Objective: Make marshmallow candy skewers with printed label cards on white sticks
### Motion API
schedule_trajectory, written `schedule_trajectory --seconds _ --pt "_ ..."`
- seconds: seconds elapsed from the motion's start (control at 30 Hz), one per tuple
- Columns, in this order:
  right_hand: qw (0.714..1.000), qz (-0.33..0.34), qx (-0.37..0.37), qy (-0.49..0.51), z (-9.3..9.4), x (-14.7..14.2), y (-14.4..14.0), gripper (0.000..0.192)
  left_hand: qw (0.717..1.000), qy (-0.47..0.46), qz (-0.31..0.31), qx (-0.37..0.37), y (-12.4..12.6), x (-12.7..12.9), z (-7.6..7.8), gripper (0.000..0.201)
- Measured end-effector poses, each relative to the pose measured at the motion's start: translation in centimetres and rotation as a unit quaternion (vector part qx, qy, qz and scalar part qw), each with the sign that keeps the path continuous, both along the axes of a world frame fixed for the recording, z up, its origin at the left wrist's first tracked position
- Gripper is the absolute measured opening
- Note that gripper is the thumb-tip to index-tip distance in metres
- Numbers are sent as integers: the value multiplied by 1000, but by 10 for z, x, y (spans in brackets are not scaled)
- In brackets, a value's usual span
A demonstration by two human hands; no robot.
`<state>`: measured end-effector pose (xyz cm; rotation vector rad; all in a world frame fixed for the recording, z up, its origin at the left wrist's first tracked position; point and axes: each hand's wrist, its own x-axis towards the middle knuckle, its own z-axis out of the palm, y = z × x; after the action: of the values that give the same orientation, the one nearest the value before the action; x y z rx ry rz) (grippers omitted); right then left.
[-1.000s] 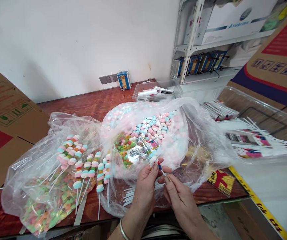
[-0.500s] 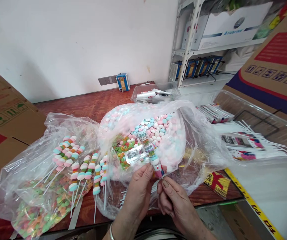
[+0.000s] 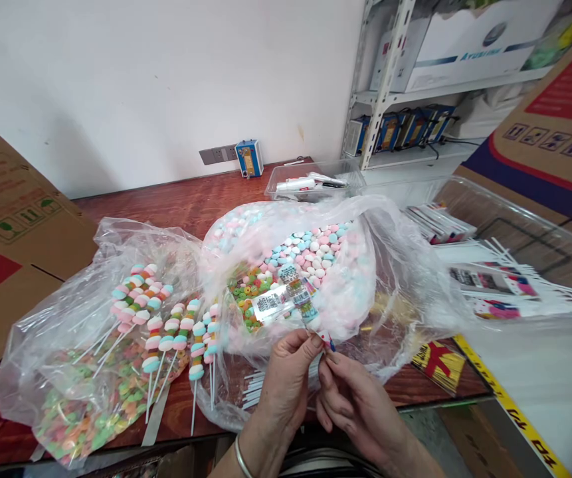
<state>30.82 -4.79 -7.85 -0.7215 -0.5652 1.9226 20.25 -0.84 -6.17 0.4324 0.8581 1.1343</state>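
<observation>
Both hands meet in front of the bag of marshmallow candies. My left hand [image 3: 293,365] pinches a small printed plastic wrapper [image 3: 326,340] between thumb and fingers; its pink, blue and white end sticks out. At the lower edge of that wrapper, my right hand [image 3: 348,392] has thumb and forefinger closed on it. What lies inside the wrapper is hidden by the fingers. Just beyond, silver printed wrappers [image 3: 272,303] lie across the clear bag [image 3: 395,265], over pastel marshmallows [image 3: 310,249] and gummy rings [image 3: 250,285]. White sticks [image 3: 253,390] lie left of my left hand.
Candy skewers [image 3: 153,342] rest at left on a bag of gummy rings [image 3: 76,411]. At right, a clear tray [image 3: 515,216] holds wrappers and white sticks. A small tray [image 3: 310,194] with pens stands behind. Cardboard boxes [image 3: 11,226] flank the table.
The wrapper in my hands has tilted, and less of it shows above my left fingers. My hands stay close together; the view has shifted slightly.
</observation>
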Motion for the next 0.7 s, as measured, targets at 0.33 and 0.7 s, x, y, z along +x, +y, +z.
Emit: schedule_trajectory --seconds 0.33,0.7 --pt "924 -252 78 -277 -4 -15 12 26 990 118 34 74 -3 8 -8 19" --pt "998 25 -48 -13 18 2 19 37 986 69 -95 116 8 -25 -5 23"
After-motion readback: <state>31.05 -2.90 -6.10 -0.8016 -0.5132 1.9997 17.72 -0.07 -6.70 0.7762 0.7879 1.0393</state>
